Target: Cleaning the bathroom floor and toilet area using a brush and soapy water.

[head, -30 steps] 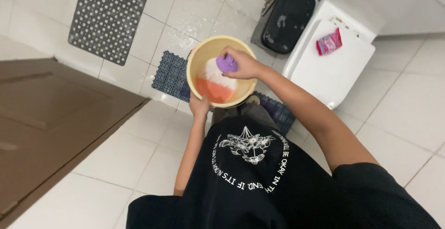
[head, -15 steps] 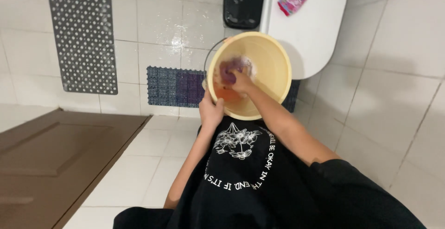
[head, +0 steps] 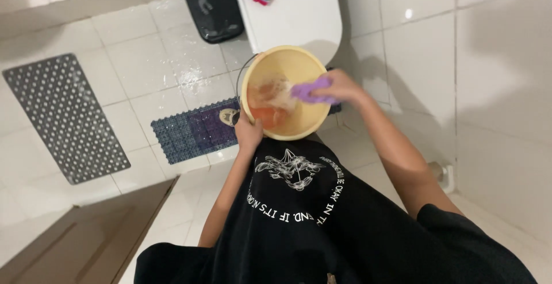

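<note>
Right hand (head: 340, 88) closed around a purple cloth (head: 307, 91), held inside a round pale-yellow plastic basin (head: 310, 65). Left hand (head: 248, 133) grips the basin's near rim, fingers curled over the edge. Basin holds foamy water over something orange (head: 269, 114); it sits low on the white tiled floor (head: 144, 54), between a white toilet lid (head: 299, 14) and a dark studded mat (head: 195, 129). Grey perforated mat (head: 63, 117) lies well apart, left.
</note>
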